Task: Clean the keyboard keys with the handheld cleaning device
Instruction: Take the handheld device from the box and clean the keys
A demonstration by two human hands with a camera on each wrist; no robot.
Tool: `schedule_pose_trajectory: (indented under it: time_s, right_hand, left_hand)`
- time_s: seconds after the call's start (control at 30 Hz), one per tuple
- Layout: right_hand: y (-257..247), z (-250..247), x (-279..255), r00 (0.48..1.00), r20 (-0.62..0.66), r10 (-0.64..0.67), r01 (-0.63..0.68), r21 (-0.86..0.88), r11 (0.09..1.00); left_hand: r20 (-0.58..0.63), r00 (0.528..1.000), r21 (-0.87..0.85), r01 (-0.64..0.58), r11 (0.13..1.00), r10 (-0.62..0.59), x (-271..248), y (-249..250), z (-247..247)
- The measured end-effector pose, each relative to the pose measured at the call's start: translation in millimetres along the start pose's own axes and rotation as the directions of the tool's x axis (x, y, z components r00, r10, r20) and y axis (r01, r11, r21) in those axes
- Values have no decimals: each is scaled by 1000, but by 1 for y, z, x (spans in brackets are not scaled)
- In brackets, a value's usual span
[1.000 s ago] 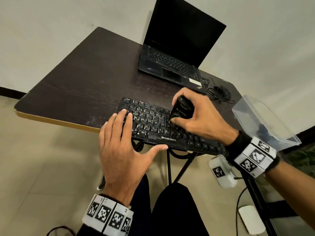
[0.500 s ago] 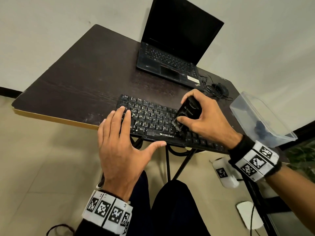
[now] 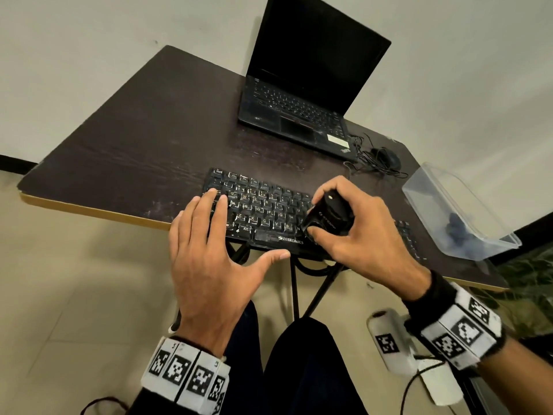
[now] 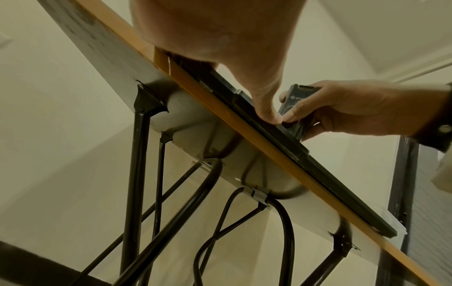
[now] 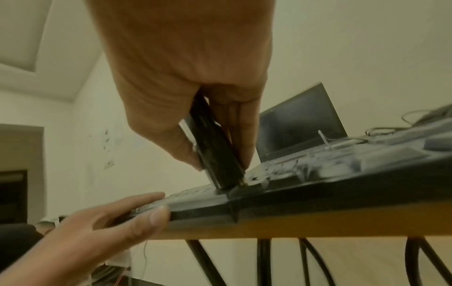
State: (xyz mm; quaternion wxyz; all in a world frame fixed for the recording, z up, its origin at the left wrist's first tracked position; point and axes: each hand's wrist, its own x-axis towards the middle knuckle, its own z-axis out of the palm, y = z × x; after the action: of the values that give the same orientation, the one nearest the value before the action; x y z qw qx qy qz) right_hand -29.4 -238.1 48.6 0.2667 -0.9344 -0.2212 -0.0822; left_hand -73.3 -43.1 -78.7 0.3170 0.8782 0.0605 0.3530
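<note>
On the dark table (image 3: 143, 139), your flat left hand (image 3: 209, 265) steadies the keyboard (image 3: 263, 211). Your right hand (image 3: 362, 235) grips the cleaner (image 3: 329, 217); keep its tip low, moving slowly along each row.

**Around the dark table**

The dark wood-grain table (image 3: 125, 139) has a pale wooden edge band and black folding metal legs (image 4: 137, 174) beneath it. At the table's far side an open black laptop (image 3: 302, 94) stands with its screen dark. Just to the right of the laptop lies a black mouse (image 3: 386, 158) amid its tangled cable. Further right, at the table's right edge, a clear plastic container (image 3: 457, 211) holds something dark blue. Below the table's right end, a white device (image 3: 443, 384) lies on the tiled floor.
</note>
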Motion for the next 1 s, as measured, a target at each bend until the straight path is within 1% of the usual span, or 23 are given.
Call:
schedule_pose_trajectory:
  time_s: [0.1,0.2,0.3,0.4,0.47,0.5,0.6,0.63,0.7,0.77,0.8,0.93,1.0]
  right_hand:
    - [5,-1,-3,997,-32,65,-61,100,993]
    - [0,8,-14,997,-34,73,-64,208,976]
    - [-6,18,-24,1000,-19,19,-15,191,981]
    - [7,16,-6,991,-103,88,-67,193,979]
    - [12,11,6,983,-148,111,-88,157,984]
    - [12,10,7,983,-137,119,-96,162,982]
    - [2,10,0,994,4,113,-110,267,957]
    - [1,9,-2,994,21,107,-109,281,954]
    - [7,6,3,991,-12,134,-125,293,948]
    - [14,1,9,977,-60,204,-172,344,923]
    - [15,-2,12,970,-62,234,-194,375,906]
    - [18,-6,19,953,-4,304,-271,442,855]
    - [19,-7,23,936,40,349,-320,509,800]
  left_hand:
    - [2,1000,3,-4,1000,4,0,0,0]
    - [16,1000,9,-1,1000,1,0,0,-1]
    - [29,1000,18,5,1000,-6,1,1,-2]
    - [33,999,21,1,1000,-2,1,0,-2]
    - [41,999,23,1,1000,-2,1,1,-3]
    - [44,999,23,3,1000,-4,0,0,-3]
    - [56,998,31,20,999,-21,1,2,-3]
    - [58,998,36,25,999,-27,2,2,-4]
    - [64,997,44,28,999,-31,2,3,-4]
    - [71,997,45,26,999,-29,2,3,-5]
    - [73,997,43,28,999,-31,2,3,-5]
    - [80,996,38,39,999,-41,2,4,-5]
    - [82,996,41,38,998,-41,2,4,-5]
